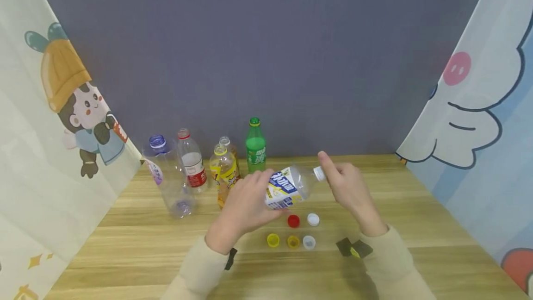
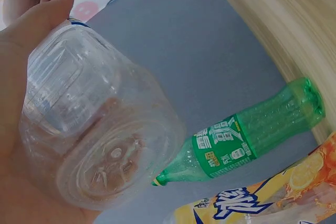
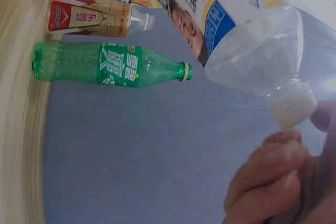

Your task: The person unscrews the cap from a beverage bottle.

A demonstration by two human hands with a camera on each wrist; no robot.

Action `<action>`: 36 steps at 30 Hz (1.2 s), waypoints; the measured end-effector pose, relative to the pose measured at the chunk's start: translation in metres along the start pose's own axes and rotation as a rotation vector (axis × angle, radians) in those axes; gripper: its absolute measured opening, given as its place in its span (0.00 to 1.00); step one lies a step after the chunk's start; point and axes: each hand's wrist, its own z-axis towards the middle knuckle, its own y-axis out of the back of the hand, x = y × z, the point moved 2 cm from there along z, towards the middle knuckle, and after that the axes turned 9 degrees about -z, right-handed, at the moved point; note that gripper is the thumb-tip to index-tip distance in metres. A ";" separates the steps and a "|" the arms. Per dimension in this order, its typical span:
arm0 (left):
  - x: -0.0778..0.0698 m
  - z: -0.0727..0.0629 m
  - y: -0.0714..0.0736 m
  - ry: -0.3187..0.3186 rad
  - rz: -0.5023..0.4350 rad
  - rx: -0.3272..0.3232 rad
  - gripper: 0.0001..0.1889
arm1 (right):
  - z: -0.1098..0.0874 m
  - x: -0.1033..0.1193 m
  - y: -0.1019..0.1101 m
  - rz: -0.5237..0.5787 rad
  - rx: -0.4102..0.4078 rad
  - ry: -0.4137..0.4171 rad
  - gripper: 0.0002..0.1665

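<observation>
A clear plastic bottle (image 1: 283, 188) with a white, blue and yellow label is tilted above the table, its neck toward the right. My left hand (image 1: 250, 200) grips its body near the base, which faces the camera in the left wrist view. On the bottle's neck sits a white cap (image 3: 294, 108). My right hand (image 1: 350, 189) pinches this cap between thumb and curled fingers, as the right wrist view shows. Below the bottle, several loose caps lie on the wooden table: a red cap (image 1: 293, 221), white ones, a yellow cap (image 1: 273, 240) and an orange-yellow cap (image 1: 293, 242).
Several uncapped bottles stand at the back left: a large clear bottle (image 1: 175, 193) with a purple neck ring, a red-labelled bottle (image 1: 193, 168), a yellow-labelled bottle (image 1: 223, 170) with another behind it, and a green bottle (image 1: 256, 147). A grey panel (image 1: 266, 59) rises behind them.
</observation>
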 end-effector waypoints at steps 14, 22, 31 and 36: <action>-0.009 -0.002 -0.007 -0.245 0.265 -0.188 0.43 | 0.002 -0.001 -0.005 -0.212 0.167 -0.092 0.52; -0.004 -0.003 -0.005 -0.238 0.198 -0.153 0.43 | 0.003 0.000 -0.007 -0.246 0.101 0.004 0.41; 0.001 -0.003 0.001 -0.224 0.107 -0.083 0.43 | -0.001 0.002 -0.015 -0.121 -0.018 0.107 0.33; 0.002 -0.002 0.003 -0.228 0.078 -0.070 0.44 | -0.001 0.002 -0.017 -0.093 -0.074 0.118 0.32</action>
